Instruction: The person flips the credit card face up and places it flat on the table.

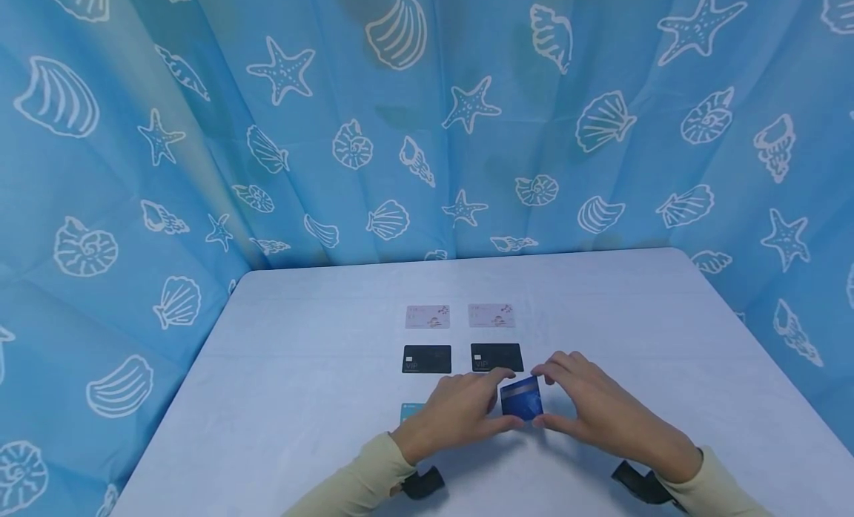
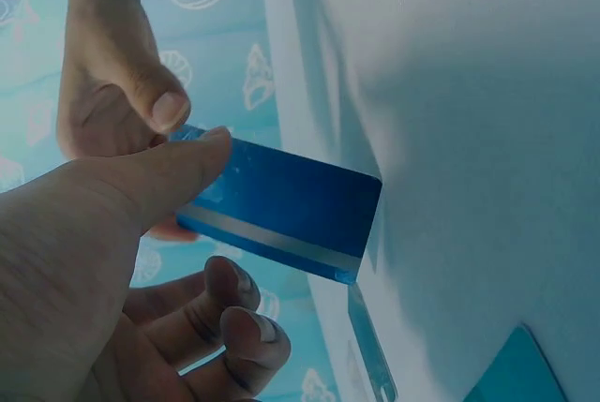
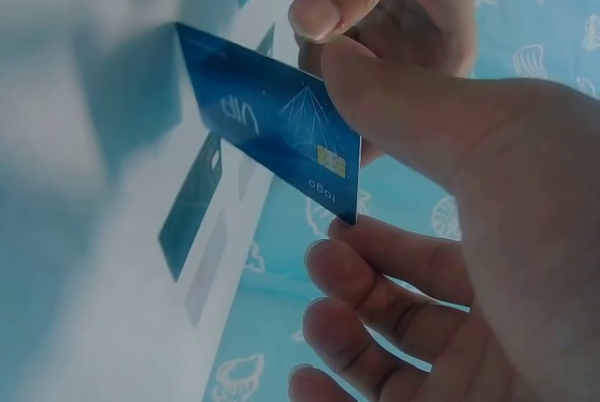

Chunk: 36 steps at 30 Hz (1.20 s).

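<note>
A blue card (image 1: pixel 521 400) with a pale stripe is held tilted above the white table. My right hand (image 1: pixel 594 406) pinches its right short edge between thumb and index finger; the other fingers stay apart from it. On the card's far face, seen in the right wrist view, are a gold chip (image 3: pixel 331 160) and printing. To the left, my left hand (image 1: pixel 460 413) has its thumb (image 2: pixel 202 154) by the card's lower edge, overlapping it in the left wrist view. Its other fingertips (image 2: pixel 234 280) bend loosely, apart from the card.
Two pale pink cards (image 1: pixel 428 317) (image 1: pixel 491 315) lie at the back of the white table (image 1: pixel 300 369). Two black VIP cards (image 1: pixel 427 359) (image 1: pixel 497 357) lie in front of them. My left hand partly covers a light blue card (image 1: pixel 410 410). A shell-patterned blue curtain (image 1: pixel 400 131) hangs behind.
</note>
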{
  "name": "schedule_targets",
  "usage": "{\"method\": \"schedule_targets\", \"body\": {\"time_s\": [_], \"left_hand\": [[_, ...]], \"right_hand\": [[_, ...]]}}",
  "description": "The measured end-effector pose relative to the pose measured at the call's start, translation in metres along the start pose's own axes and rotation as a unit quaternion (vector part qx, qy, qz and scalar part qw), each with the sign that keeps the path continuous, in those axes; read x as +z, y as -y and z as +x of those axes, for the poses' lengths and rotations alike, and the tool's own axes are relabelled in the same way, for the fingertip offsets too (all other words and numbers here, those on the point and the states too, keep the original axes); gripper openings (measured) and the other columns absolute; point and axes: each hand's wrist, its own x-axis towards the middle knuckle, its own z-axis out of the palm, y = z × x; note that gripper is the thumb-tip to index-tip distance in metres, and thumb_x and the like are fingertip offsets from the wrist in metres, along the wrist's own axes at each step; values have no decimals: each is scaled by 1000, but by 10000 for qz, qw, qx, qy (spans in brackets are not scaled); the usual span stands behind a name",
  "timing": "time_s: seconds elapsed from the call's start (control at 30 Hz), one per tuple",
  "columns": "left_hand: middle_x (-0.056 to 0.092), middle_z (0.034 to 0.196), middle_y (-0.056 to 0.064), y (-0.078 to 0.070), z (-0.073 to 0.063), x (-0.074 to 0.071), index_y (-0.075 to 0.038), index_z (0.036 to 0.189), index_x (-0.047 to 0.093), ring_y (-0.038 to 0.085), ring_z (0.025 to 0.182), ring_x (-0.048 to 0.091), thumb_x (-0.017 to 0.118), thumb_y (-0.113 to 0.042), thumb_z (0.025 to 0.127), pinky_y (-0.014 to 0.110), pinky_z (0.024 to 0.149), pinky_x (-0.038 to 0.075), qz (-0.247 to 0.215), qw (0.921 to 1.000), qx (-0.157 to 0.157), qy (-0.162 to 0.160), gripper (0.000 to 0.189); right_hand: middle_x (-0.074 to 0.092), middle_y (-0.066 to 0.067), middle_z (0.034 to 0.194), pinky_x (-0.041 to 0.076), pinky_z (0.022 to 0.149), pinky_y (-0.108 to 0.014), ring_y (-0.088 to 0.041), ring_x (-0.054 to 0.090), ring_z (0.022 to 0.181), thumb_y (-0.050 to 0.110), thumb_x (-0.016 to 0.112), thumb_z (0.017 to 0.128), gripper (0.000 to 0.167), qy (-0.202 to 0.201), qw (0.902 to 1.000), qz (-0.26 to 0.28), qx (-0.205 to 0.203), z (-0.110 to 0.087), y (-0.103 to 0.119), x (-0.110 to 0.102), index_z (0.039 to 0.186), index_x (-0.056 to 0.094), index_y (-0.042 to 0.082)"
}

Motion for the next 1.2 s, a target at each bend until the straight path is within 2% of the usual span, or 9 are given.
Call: {"method": "schedule_targets", "body": {"time_s": [0.57, 0.87, 1.03, 1.2], "left_hand": [[56, 75, -14, -8, 8, 5, -23, 148, 53, -1, 64, 48, 68, -63, 92, 16, 56, 36, -448, 9989, -21, -146, 70], [58, 76, -13, -9, 10, 4, -21, 145, 56, -2, 63, 47, 73, -56, 92, 15, 57, 36, -513, 9982, -28, -298, 67], [60, 76, -11, -9, 10, 1, -20, 144, 57, -1, 62, 47, 77, -52, 90, 14, 56, 37, -622, 9975, -52, -324, 66], [56, 73, -13, -7, 12, -2, -20, 144, 57, -2, 61, 46, 77, -55, 89, 15, 54, 37, -618, 9974, -47, -374, 69]], "right_hand": [[65, 5, 113, 54, 94, -44, -12, 54, 104, 40, 88, 79, 62, -243, 9994, -52, -220, 3, 6, -5, 132, 65, 18], [63, 6, 111, 55, 91, -41, -12, 54, 103, 43, 88, 79, 67, -349, 9989, 50, -320, 5, 4, -5, 135, 63, 17], [62, 5, 113, 54, 89, -41, -15, 55, 103, 47, 89, 76, 82, -141, 9992, 304, -206, 7, -1, -6, 142, 56, 13], [61, 3, 115, 54, 91, -43, -18, 55, 106, 46, 93, 71, 88, 299, 9971, 699, 5, 10, -7, -6, 144, 54, 15]]}}
